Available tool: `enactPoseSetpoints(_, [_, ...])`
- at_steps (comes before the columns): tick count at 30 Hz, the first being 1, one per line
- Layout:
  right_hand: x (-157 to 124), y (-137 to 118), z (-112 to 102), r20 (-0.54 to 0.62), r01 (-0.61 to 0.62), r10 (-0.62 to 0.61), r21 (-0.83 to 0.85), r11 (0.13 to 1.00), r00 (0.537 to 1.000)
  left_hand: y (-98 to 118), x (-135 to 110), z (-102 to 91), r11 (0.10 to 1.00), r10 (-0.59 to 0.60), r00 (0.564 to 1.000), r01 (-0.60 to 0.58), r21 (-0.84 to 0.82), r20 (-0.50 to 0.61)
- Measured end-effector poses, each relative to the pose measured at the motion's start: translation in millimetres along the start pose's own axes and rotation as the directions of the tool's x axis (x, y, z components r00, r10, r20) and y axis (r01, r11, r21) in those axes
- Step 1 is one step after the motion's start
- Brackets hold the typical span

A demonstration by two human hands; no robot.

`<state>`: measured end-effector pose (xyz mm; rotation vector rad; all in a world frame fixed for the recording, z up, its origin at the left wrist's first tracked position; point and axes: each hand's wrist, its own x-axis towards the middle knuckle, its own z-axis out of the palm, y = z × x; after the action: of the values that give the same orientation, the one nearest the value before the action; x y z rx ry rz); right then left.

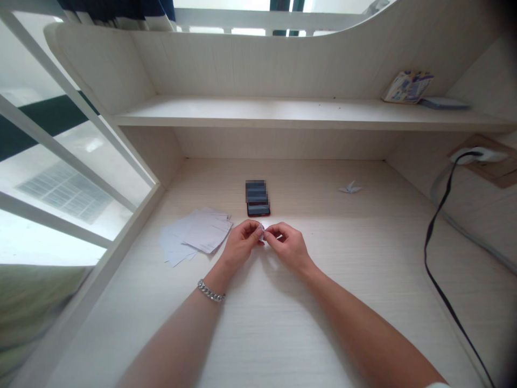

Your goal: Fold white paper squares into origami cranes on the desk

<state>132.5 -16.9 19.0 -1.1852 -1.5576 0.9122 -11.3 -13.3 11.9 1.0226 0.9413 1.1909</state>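
Over the desk (258,339), left hand (241,240) and right hand (290,245), each grip a pinch on white paper (262,231); colourful packet (407,87), lettering illegible.

left hand (241,241) beside right hand (291,247), curled

Bright light comes in behind the top of the unit, past a white rail (250,20), with a dark curtain (117,11) hanging at its left. Below me is a pale wood-grain table (250,339), backed by a long shelf (242,109) under a curved-edged panel (242,64). White slanting bars (52,134) close the left side; a wall socket (504,171) sits in the right-hand side panel (488,215).
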Motion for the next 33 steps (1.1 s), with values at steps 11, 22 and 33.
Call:
enactPoseSetpoints(11, [-2.0,0.0,1.6,-0.005,0.06,-0.061,-0.059,0.996,0.998,0.9,-0.2,-1.1,1.0,0.021,0.999,-0.022,0.009,0.046])
enactPoseSetpoints(22, [-4.3,-0.3,5.4,-0.025,0.116,-0.121,-0.139,0.983,0.992,-1.7,1.2,-1.8,0.995,0.054,0.996,-0.06,0.084,0.068])
enactPoseSetpoints(33, [-1.2,0.2,1.9,0.014,-0.023,0.023,-0.001,1.0,1.0,-4.3,3.3,-1.6,0.998,-0.021,1.0,0.02,-0.053,-0.012])
